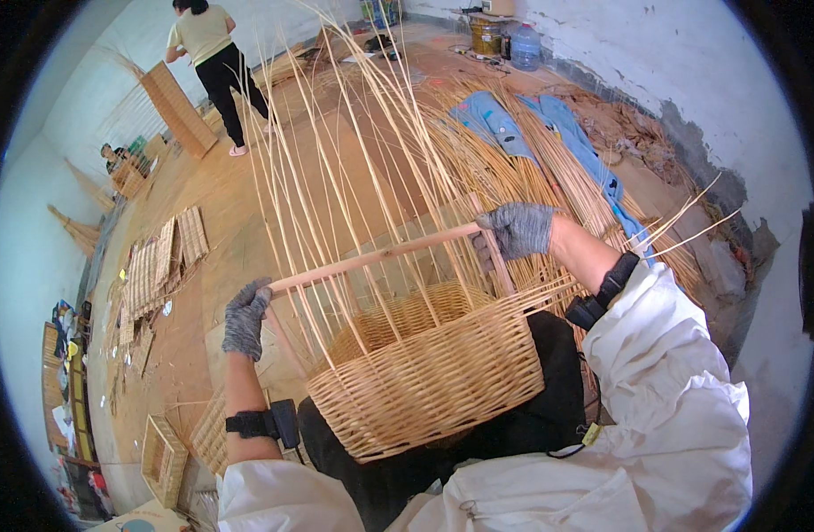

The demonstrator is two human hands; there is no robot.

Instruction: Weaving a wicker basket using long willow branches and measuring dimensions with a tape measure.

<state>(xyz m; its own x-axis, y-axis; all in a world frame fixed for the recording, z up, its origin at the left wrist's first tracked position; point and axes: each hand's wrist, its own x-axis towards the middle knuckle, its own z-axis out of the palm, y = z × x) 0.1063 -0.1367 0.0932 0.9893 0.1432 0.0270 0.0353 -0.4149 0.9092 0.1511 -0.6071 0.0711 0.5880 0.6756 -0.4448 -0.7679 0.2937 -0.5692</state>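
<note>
A half-woven wicker basket (433, 381) lies at the centre of the view, over the person's dark-clad lap (557, 395), its loose upright rods (413, 115) fanning out toward eleven and twelve o'clock. A pale wooden frame (371, 259) sits among the rods at the basket's twelve o'clock side. The left hand (246, 319), gloved in grey, is at ten o'clock, its fingers curled closed around one end of the frame's long bar. The right hand (518, 230), gloved likewise, is at one o'clock, closed around the frame's other corner. Farther out, a spread of loose canes (478, 164) lies toward one o'clock with blue cloth (495, 124) on top. Flat woven panels (150, 275) lie on the floor at ten o'clock, and a small rectangular basket (163, 461) is at eight. Toward eleven, a co-worker (203, 35) stands beside a tall woven piece (178, 111).
</note>
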